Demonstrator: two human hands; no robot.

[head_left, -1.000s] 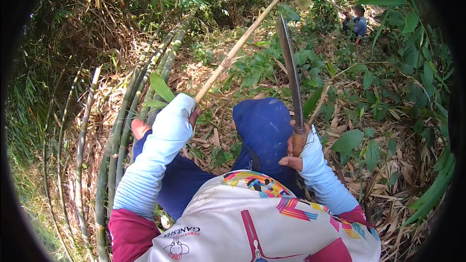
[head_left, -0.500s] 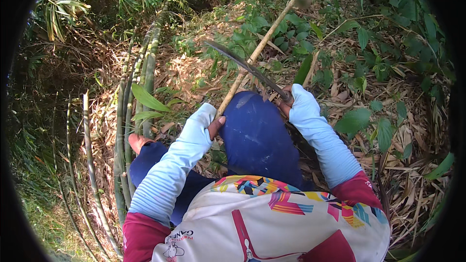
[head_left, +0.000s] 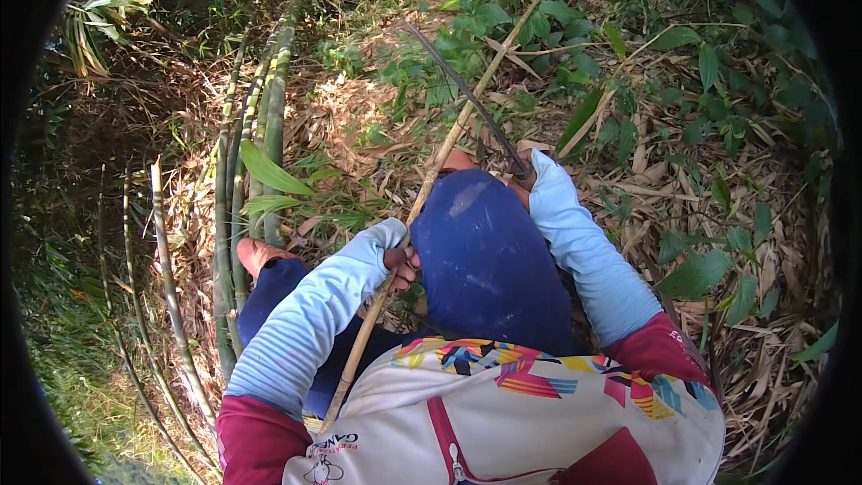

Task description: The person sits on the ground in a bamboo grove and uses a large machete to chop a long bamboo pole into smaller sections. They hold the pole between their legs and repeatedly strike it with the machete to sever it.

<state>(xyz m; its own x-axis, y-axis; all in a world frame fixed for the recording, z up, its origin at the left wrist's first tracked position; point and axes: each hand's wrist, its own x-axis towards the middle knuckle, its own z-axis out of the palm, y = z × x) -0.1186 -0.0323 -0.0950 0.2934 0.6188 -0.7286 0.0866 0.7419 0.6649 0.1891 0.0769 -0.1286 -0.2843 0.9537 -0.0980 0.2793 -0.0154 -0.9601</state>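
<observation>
Head view, looking down: leaf litter (head_left: 337, 117) covers the ground, with green undergrowth (head_left: 700, 274) on the right and long bamboo stems (head_left: 277, 94) on the left. Next in size come the pale zipped jacket (head_left: 395, 386) and the dark blue trousers (head_left: 489, 260), one knee raised between the arms; a bare foot (head_left: 259, 254) shows beside the stems.

A long, thin, tan stick (head_left: 361, 346) slants past that knee, from the undergrowth at the top down to the front of the jacket. Shorter than it, the dark machete (head_left: 486, 115) points up and leftward, its blade crossing the stick's line ahead of the knee; whether the two touch, I cannot tell.

Smallest are the hands. The left hand (head_left: 400, 262), in a light blue sleeve, has its fingers curled round the stick. The right hand (head_left: 523, 187) grips the machete's handle, though its cuff hides some of the fingers.

Half a second ago the stick's near end stopped about at the left hand; now a good length runs behind it to the jacket. I judge that the left hand now holds the stick farther along, which puts a different stretch of it by the blade.
</observation>
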